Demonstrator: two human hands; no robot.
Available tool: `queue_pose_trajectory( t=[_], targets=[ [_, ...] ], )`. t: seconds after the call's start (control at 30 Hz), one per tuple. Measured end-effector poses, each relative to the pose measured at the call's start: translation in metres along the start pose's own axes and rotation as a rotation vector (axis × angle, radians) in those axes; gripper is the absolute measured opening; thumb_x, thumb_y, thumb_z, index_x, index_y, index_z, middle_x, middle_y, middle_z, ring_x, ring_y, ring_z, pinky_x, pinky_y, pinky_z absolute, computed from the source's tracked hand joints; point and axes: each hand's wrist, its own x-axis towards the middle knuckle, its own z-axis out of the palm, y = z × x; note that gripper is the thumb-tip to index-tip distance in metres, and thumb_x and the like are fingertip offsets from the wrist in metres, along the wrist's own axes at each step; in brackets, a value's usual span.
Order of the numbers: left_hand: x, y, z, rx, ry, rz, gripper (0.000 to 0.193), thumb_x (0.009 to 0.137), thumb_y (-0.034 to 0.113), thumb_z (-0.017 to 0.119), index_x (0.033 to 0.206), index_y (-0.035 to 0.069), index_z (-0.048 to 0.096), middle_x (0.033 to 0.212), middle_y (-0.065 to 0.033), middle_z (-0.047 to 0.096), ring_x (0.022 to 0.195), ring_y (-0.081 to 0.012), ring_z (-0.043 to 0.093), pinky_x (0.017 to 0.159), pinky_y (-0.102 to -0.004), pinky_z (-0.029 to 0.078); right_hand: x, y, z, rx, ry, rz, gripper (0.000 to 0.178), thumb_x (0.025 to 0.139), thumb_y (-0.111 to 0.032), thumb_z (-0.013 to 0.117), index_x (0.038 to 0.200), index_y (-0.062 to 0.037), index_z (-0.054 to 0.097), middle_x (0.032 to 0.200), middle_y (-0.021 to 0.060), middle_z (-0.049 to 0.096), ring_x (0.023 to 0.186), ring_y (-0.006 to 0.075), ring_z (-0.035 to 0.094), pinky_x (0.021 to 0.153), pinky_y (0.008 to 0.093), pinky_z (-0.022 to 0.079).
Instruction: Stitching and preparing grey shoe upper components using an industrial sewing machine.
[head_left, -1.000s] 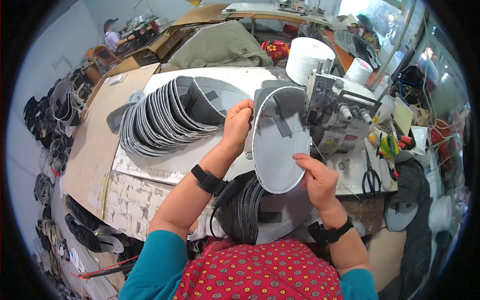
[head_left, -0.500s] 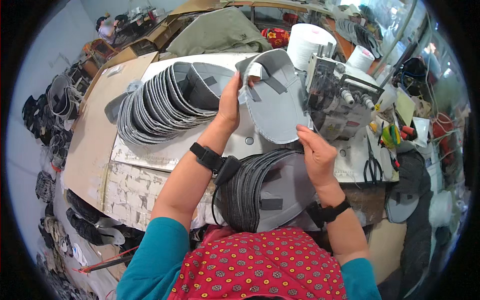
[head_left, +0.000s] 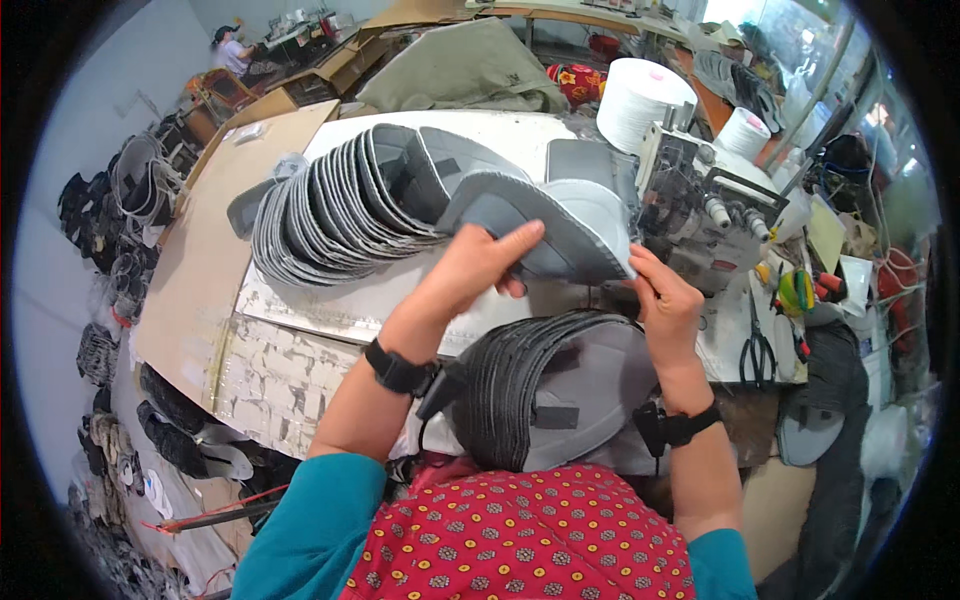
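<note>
Between my hands is a grey padded fabric piece (head_left: 570,238), curved, with a pale stitched edge and its dark side partly turned up. My left hand (head_left: 470,268) grips its near left side, thumb on top and fingers partly hidden beneath. At its right corner, my right hand (head_left: 668,302) pinches the edge between thumb and fingers. Just left of it, a row of similar nested pieces (head_left: 325,215) with pale edges leans on the white table. Below my hands, close to my apron, a stack of dark-edged grey pieces (head_left: 500,385) stands on its side.
A sewing machine (head_left: 700,205) stands right of the held piece, with white thread cones (head_left: 645,105) behind it. Black scissors (head_left: 757,350) lie on the table's right part. Farther back are a grey-green cloth heap (head_left: 465,70) and a seated person (head_left: 232,52).
The piece has tipped over and down, from its pale inside facing me to its dark side showing. My left hand has moved lower, its thumb now on top; my right still pinches the edge.
</note>
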Motion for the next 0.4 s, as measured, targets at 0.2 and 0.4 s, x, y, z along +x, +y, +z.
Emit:
queue_pose_trajectory(
  t=[0.2, 0.4],
  targets=[
    [-0.027, -0.003, 0.029, 0.149, -0.124, -0.038, 0.045, 0.099, 0.042, 0.053, 0.101, -0.001, 0.063, 0.084, -0.0092, 0.067, 0.066, -0.0140, 0.064, 0.059, -0.0266, 0.049, 0.001, 0.001, -0.003, 0.106, -0.017, 0.033, 0.023, 0.082, 0.009, 0.063, 0.102, -0.0001, 0.068, 0.108, 0.0125, 0.071, 0.088, 0.0204, 0.071, 0.070, 0.0298, 0.058],
    [-0.029, 0.002, 0.048, 0.606, -0.062, 0.578, 0.047, 0.097, 0.045, 0.055, 0.114, 0.002, 0.059, 0.098, -0.0223, 0.067, 0.084, -0.0329, 0.067, 0.076, -0.0442, 0.050, -0.003, -0.018, -0.017, 0.091, -0.058, 0.361, 0.023, 0.087, 0.006, 0.061, 0.106, -0.0031, 0.070, 0.113, 0.0150, 0.069, 0.090, 0.0265, 0.072, 0.076, 0.0278, 0.058]
  ],
)
